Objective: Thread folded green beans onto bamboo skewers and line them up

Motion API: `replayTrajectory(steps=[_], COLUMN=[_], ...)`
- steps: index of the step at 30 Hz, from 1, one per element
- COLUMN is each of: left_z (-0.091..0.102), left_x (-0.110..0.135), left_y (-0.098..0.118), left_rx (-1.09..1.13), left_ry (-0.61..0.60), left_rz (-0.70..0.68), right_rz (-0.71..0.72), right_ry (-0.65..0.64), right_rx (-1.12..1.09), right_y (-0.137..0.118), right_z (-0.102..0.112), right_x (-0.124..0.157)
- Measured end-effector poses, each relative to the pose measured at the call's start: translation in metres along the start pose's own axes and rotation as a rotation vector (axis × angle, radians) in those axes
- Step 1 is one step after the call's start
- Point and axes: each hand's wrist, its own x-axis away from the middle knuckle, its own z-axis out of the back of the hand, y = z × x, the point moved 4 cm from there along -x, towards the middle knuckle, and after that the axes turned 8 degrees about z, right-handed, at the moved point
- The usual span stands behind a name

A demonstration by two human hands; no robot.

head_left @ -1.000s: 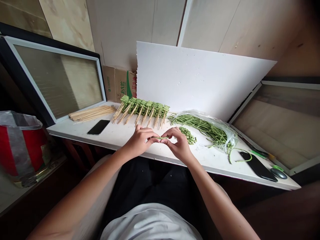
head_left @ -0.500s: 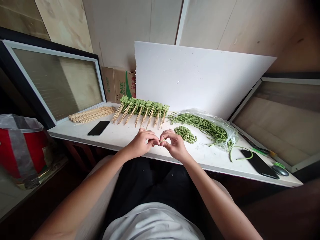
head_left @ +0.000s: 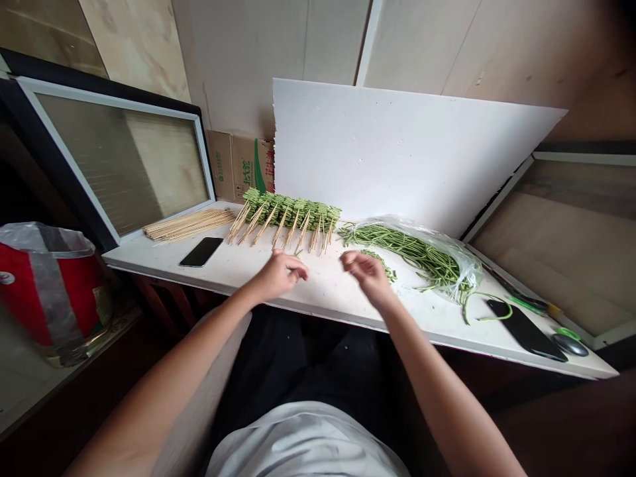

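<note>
My left hand [head_left: 281, 275] hangs over the white tabletop [head_left: 328, 291] with its fingers curled, just in front of a row of cut green beans threaded on bamboo skewers [head_left: 291, 215]. My right hand [head_left: 362, 273], slightly blurred, is beside a small heap of cut bean pieces [head_left: 380, 260]. Neither hand shows anything clearly between its fingers. Long green beans [head_left: 412, 255] lie to the right, partly inside a transparent plastic bag [head_left: 460, 265].
A bundle of bare skewers [head_left: 189, 225] and a black phone [head_left: 200, 252] lie at the left. Another phone [head_left: 527, 329] and a mouse [head_left: 569, 344] sit at the right. A white board [head_left: 397, 152] leans behind. A red bin [head_left: 50, 291] stands on the floor.
My hands have parted and moved outward. The short bean piece held between them earlier no longer shows. The view has shifted slightly.
</note>
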Motion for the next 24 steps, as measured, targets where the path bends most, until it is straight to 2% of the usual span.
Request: replayTrajectory(steps=[3,4,6,11,14,18,22,24], left_z=[0.027,0.032,0.033,0.021,0.025,0.032,0.022,0.010], left_x=[-0.003,-0.003,-0.003,-0.003,-0.003,-0.001,0.001,0.003], left_y=[-0.016,-0.018,-0.017,-0.016,-0.021,-0.017,-0.001,0.006], left_rx=[0.030,0.025,0.019,-0.057,-0.110,-0.113,-0.020,0.027], left_ry=[0.094,0.111,0.120,0.095,0.100,0.116,0.166,0.162], left_rz=[0.129,0.149,0.144,0.070,0.040,-0.019,-0.021,-0.004], right_rz=[0.073,0.080,0.055,-0.034,-0.081,-0.089,-0.148,-0.171], right_ry=[0.261,0.274,0.174,-0.127,-0.205,-0.107,0.037,0.006], right_rx=[0.211,0.299,0.465,0.804,0.889,0.800,0.449,0.241], right_y=[0.002,0.005,0.019,0.066,0.082,0.079,0.053,0.034], right_z=[0.045,0.051,0.044,-0.003,-0.011,0.002,0.010,0.000], right_x=[-0.003,-0.003,-0.001,0.020,0.030,0.025,0.011,0.006])
